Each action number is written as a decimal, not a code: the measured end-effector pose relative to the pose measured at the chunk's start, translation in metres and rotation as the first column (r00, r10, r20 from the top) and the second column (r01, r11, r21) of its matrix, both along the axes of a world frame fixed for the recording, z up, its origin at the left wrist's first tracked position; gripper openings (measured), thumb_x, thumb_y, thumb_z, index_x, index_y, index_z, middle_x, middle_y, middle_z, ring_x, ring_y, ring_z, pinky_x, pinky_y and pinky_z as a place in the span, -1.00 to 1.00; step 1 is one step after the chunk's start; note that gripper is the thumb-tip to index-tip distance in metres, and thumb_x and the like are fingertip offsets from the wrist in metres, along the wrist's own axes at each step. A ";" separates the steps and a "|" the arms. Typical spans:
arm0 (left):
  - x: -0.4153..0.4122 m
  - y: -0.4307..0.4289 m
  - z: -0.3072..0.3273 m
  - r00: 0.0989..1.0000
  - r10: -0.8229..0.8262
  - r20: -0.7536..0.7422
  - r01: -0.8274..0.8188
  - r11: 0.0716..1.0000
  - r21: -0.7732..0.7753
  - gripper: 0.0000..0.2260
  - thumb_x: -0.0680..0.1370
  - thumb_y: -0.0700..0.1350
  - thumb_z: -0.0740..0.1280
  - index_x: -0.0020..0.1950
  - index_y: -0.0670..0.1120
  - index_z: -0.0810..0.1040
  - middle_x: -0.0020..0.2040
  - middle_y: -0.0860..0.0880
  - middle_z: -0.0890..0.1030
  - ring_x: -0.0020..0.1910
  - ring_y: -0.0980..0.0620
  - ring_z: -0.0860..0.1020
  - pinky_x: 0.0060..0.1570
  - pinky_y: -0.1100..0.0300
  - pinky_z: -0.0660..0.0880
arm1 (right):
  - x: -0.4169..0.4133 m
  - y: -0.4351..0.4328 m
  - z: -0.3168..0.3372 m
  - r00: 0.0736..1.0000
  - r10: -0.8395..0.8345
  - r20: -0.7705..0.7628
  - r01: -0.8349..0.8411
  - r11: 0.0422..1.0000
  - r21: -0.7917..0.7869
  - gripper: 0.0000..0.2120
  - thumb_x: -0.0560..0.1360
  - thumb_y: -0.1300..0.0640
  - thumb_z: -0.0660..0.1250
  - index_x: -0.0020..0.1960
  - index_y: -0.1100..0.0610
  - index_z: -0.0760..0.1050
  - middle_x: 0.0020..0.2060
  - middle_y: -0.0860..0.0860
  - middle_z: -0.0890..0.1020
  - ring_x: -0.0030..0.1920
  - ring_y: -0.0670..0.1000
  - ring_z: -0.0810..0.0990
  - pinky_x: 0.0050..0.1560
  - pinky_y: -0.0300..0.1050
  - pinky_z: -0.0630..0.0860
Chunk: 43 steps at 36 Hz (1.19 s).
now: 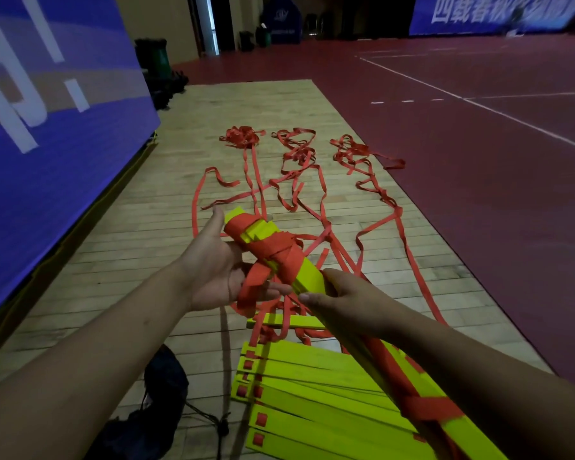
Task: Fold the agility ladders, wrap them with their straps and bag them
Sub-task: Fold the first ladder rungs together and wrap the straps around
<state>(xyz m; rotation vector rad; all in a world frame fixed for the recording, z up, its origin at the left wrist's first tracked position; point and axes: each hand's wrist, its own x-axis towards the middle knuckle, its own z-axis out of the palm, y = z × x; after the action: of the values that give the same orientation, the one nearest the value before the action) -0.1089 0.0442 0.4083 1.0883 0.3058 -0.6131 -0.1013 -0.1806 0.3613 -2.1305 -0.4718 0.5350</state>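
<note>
Wrapping step: ladder bundle (312, 281) is held in the air over the near end of the wood floor strip (140, 234), red strap (278, 251) wound round it. Left hand (218, 272) spread open, cradling a strap loop. Right hand (342, 302) has fingers curled round the yellow rungs. Next, probably: tighten the wrap, tuck the tail in — bag (161, 386) lies near-left.

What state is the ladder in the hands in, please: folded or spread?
Folded: the held ladder is a tight bundle of yellow rungs with red strap wound round its middle.
</note>
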 end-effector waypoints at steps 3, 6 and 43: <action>0.000 0.004 0.003 1.000 0.013 -0.015 -0.014 0.998 -0.065 -0.30 0.57 0.42 0.00 0.38 -0.12 0.42 0.04 -0.43 0.62 -0.17 -0.31 0.68 -0.20 -0.04 0.67 | 0.001 -0.004 0.001 1.000 0.005 0.018 -0.005 0.999 -0.039 -0.86 0.61 -0.10 0.31 -0.03 -0.08 0.39 -0.17 -0.07 0.57 -0.23 -0.11 0.58 -0.29 -0.31 0.50; -0.003 0.007 0.006 0.999 0.023 -0.026 -0.027 0.990 -0.140 -0.37 0.59 0.31 0.10 0.37 -0.18 0.44 -0.01 -0.40 0.63 -0.23 -0.25 0.66 -0.27 -0.01 0.65 | 0.003 -0.010 0.002 0.998 0.006 0.067 0.000 0.996 -0.089 -0.82 0.57 -0.12 0.36 -0.05 -0.06 0.41 -0.21 -0.08 0.54 -0.22 -0.12 0.51 -0.22 -0.22 0.44; -0.004 -0.029 -0.010 0.936 0.007 0.351 -0.152 0.909 0.388 -0.64 0.60 0.14 0.29 0.12 -0.16 0.46 -0.35 -0.16 0.58 -0.45 -0.02 0.52 -0.40 0.19 0.45 | -0.004 0.003 0.006 0.965 -0.071 0.252 0.108 0.985 -0.137 -0.75 0.50 -0.04 0.48 0.08 0.03 0.52 -0.17 -0.02 0.63 -0.18 -0.03 0.62 -0.07 0.07 0.61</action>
<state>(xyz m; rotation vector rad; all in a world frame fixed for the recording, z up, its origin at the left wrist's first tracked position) -0.1130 0.0147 0.3987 1.5568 0.1757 -0.2766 -0.1048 -0.1772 0.3673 -2.3644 -0.4818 0.2618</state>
